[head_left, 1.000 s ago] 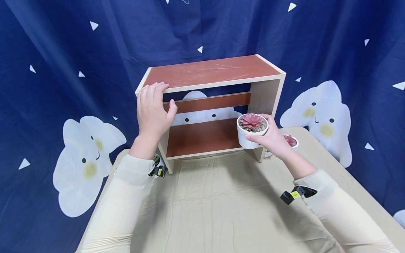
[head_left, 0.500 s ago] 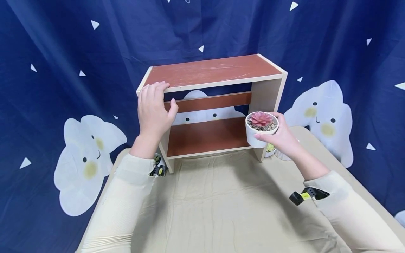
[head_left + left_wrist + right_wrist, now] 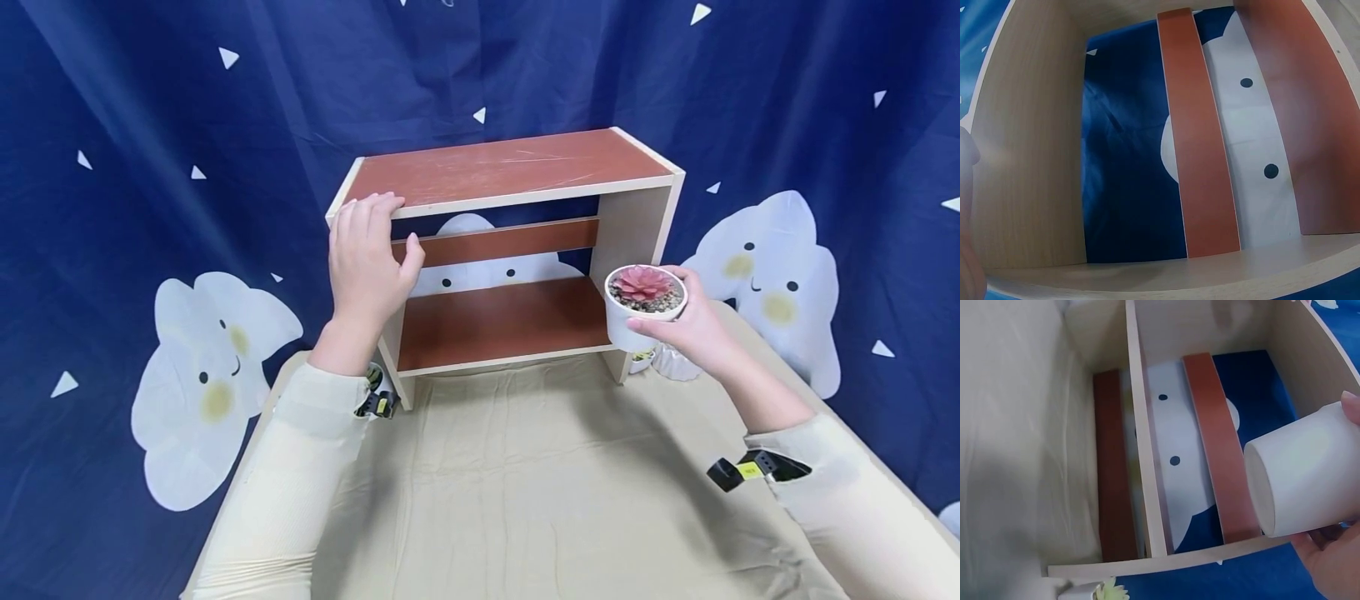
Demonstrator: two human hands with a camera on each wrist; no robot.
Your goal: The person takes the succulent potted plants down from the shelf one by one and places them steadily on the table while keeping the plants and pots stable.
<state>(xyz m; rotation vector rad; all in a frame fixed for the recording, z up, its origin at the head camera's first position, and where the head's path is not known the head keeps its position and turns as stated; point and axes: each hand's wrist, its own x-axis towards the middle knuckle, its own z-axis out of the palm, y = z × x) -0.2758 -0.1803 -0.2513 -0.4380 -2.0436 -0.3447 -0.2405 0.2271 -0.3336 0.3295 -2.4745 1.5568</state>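
My right hand [image 3: 699, 325] grips a white pot with a pink succulent [image 3: 643, 287], thumb in front and fingers around the far side. The pot is raised before the right side panel of a small wooden shelf [image 3: 510, 171] with red-brown boards. In the right wrist view the white pot [image 3: 1307, 469] is tilted sideways, and its plant is out of frame. My left hand [image 3: 366, 262] rests on the shelf's top left front corner, fingers laid over the edge and thumb held apart. The left wrist view shows the shelf's inside and a sliver of that hand.
By the shelf's right foot stands a small pot with a yellow-green succulent [image 3: 1111, 589]; a ribbed white pot [image 3: 677, 365] is partly hidden behind my right hand. A dark green plant [image 3: 373, 375] shows beside my left wrist. A beige cloth [image 3: 480, 483] covers the table before a blue curtain [image 3: 300, 83].
My right hand has carried the potted succulent rightward, from in front of the lower board to the right side panel. The left hand stays on the shelf corner.
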